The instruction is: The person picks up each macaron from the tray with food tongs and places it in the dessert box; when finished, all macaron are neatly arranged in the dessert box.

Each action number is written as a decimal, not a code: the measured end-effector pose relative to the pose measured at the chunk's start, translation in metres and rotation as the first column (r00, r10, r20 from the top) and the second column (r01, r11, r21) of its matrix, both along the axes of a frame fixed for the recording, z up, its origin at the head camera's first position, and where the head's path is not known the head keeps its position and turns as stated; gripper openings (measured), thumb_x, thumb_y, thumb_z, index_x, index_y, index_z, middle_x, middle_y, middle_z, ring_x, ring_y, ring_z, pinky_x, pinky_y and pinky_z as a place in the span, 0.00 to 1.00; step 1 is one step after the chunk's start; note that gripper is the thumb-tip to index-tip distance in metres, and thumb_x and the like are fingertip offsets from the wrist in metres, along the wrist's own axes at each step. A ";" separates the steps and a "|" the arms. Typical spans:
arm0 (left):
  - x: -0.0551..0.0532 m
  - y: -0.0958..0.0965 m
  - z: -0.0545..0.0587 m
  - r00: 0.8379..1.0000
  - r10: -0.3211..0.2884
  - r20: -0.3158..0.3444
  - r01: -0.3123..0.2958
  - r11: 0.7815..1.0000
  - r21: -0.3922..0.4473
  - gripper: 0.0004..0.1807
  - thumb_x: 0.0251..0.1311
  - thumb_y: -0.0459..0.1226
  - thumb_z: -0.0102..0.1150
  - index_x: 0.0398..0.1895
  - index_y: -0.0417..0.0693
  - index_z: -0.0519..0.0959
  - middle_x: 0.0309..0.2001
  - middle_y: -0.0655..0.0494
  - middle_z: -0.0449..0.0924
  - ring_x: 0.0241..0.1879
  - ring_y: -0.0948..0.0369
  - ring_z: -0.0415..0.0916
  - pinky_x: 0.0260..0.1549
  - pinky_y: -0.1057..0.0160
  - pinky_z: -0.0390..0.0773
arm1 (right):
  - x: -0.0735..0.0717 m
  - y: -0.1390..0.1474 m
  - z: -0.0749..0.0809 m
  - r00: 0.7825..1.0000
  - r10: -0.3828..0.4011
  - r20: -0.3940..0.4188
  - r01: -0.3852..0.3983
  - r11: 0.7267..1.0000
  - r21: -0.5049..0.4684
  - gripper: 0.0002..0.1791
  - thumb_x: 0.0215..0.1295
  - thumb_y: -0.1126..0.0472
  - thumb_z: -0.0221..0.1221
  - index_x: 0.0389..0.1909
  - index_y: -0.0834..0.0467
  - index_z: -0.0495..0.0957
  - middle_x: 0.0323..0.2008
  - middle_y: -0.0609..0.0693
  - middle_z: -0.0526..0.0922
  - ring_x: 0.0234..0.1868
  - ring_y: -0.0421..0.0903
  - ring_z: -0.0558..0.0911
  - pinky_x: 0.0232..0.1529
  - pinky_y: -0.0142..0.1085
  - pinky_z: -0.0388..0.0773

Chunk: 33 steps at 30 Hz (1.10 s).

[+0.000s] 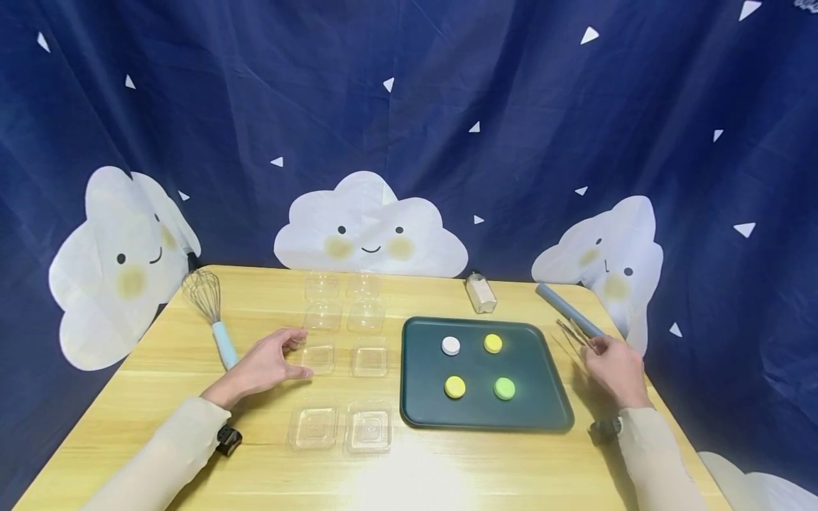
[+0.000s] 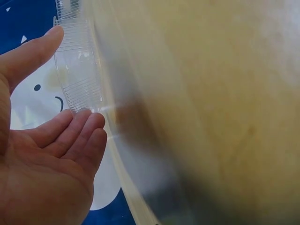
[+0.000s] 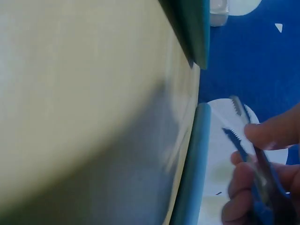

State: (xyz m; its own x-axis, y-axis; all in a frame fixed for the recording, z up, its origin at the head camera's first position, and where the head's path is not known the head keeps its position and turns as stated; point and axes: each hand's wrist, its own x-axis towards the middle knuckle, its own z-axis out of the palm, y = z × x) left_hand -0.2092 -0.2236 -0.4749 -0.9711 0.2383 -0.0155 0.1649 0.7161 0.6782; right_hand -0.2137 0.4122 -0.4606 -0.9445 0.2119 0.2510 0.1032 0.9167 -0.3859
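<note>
My left hand [image 1: 262, 365] is at the left side of a clear plastic box [image 1: 318, 356], thumb and fingers spread apart. In the left wrist view the fingertips overlap the ribbed edge of a clear box [image 2: 78, 68]. On the right, my right hand [image 1: 615, 370] holds metal tongs [image 3: 263, 171] between thumb and fingers, their serrated tips apart with nothing between them. To the left of the tongs is a dark green tray [image 1: 473, 420] bearing a white macaron [image 1: 450, 345], two yellow macarons [image 1: 493, 343] and a green macaron [image 1: 504, 388].
Several more clear plastic boxes [image 1: 369, 429] stand in two columns left of the tray. A whisk [image 1: 224, 342] with a light blue handle lies at the left. Behind the tray is a small jar [image 1: 481, 292]; a blue-grey rolling pin [image 1: 565, 307] lies by the right edge.
</note>
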 end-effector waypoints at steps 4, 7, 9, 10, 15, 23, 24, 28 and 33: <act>0.000 -0.001 -0.001 1.000 0.000 0.001 0.000 1.000 0.001 0.48 0.47 0.49 0.78 0.70 0.39 0.68 0.61 0.42 0.79 0.60 0.45 0.75 0.64 0.39 0.74 | -0.002 -0.002 0.006 0.993 -0.031 -0.117 0.027 0.999 -0.036 0.16 0.65 0.53 0.63 0.45 0.61 0.86 0.37 0.62 0.89 0.40 0.64 0.85 0.43 0.54 0.77; -0.001 -0.001 -0.001 1.000 0.000 0.004 0.000 1.000 0.008 0.48 0.48 0.49 0.78 0.71 0.39 0.68 0.61 0.43 0.79 0.60 0.45 0.76 0.64 0.39 0.74 | -0.005 -0.005 0.012 0.974 -0.045 -0.224 0.032 0.997 -0.065 0.13 0.62 0.53 0.66 0.41 0.58 0.87 0.30 0.58 0.89 0.29 0.47 0.84 0.34 0.41 0.74; -0.001 -0.001 -0.002 1.000 0.000 0.008 0.000 1.000 0.015 0.48 0.48 0.49 0.78 0.71 0.39 0.68 0.61 0.43 0.79 0.60 0.45 0.76 0.64 0.39 0.74 | -0.008 -0.008 0.019 0.959 -0.056 -0.279 0.032 0.996 -0.088 0.12 0.61 0.53 0.67 0.40 0.56 0.88 0.28 0.57 0.89 0.24 0.33 0.79 0.30 0.33 0.70; -0.001 -0.002 -0.002 1.000 0.001 0.012 -0.001 1.000 0.020 0.48 0.48 0.49 0.78 0.71 0.39 0.68 0.61 0.43 0.79 0.60 0.45 0.76 0.65 0.39 0.74 | -0.009 -0.010 0.024 0.952 -0.060 -0.301 0.031 0.995 -0.099 0.12 0.60 0.53 0.68 0.40 0.55 0.88 0.27 0.56 0.89 0.23 0.27 0.75 0.28 0.30 0.69; -0.002 -0.002 -0.002 1.000 -0.002 0.022 0.001 0.999 0.033 0.48 0.48 0.49 0.78 0.71 0.39 0.68 0.60 0.44 0.79 0.60 0.46 0.76 0.65 0.40 0.74 | -0.018 -0.021 0.046 0.922 -0.033 -0.386 -0.019 0.991 -0.131 0.12 0.60 0.53 0.69 0.42 0.53 0.89 0.28 0.56 0.89 0.21 0.16 0.68 0.27 0.23 0.66; -0.002 -0.003 -0.001 0.999 -0.004 0.036 0.003 0.999 0.037 0.49 0.48 0.50 0.78 0.71 0.39 0.68 0.61 0.43 0.79 0.60 0.46 0.76 0.65 0.40 0.75 | -0.031 -0.050 0.067 0.895 0.121 -0.430 -0.190 0.975 -0.120 0.11 0.58 0.59 0.70 0.41 0.57 0.88 0.30 0.58 0.88 0.23 0.20 0.70 0.27 0.19 0.66; -0.002 -0.003 -0.001 0.999 -0.002 0.038 0.000 0.999 0.038 0.49 0.47 0.50 0.78 0.71 0.40 0.68 0.62 0.44 0.79 0.61 0.46 0.76 0.65 0.40 0.75 | -0.033 -0.055 0.068 0.890 0.150 -0.430 -0.223 0.967 -0.125 0.11 0.58 0.60 0.71 0.41 0.58 0.88 0.30 0.59 0.88 0.24 0.21 0.71 0.27 0.18 0.67; -0.002 -0.002 0.000 0.999 -0.002 0.039 0.000 0.999 0.041 0.49 0.47 0.50 0.78 0.71 0.39 0.68 0.62 0.44 0.79 0.60 0.46 0.77 0.65 0.41 0.75 | -0.039 -0.072 0.067 0.858 0.264 -0.441 -0.341 0.934 -0.103 0.11 0.56 0.63 0.72 0.41 0.60 0.88 0.33 0.58 0.89 0.28 0.18 0.73 0.31 0.11 0.69; -0.002 -0.001 0.001 0.999 0.005 0.042 -0.007 0.999 0.048 0.48 0.48 0.48 0.79 0.71 0.39 0.68 0.61 0.44 0.80 0.60 0.47 0.77 0.65 0.42 0.76 | -0.042 -0.092 0.063 0.822 0.400 -0.406 -0.450 0.892 -0.034 0.09 0.56 0.64 0.72 0.39 0.57 0.88 0.33 0.53 0.90 0.30 0.20 0.76 0.34 0.11 0.72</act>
State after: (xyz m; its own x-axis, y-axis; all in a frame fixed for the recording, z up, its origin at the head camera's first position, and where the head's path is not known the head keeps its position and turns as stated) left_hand -0.2114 -0.2246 -0.4738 -0.9712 0.2341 -0.0443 0.1319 0.6832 0.7182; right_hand -0.2556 0.3199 -0.3973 -0.7844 -0.1355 0.6052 -0.4624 0.7781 -0.4251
